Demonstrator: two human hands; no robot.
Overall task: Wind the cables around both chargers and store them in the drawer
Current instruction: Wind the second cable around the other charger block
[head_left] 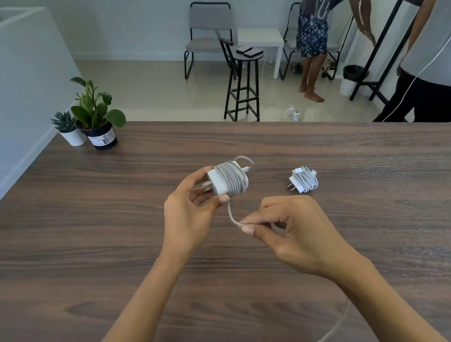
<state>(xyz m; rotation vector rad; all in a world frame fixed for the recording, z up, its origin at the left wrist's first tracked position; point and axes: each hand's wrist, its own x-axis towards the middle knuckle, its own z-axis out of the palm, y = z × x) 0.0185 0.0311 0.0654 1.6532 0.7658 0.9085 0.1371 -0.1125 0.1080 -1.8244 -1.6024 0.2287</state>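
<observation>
1 charger lies wound on the surface. Left hand fingers grip the second charger above it; right hand fingers pinch its cable. Slack tension risks coils loosening or slipping off.

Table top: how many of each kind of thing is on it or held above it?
Chargers: 2, one held, one lying wound
Potted plants: 2, leafy, succulent
Total: 4
</observation>
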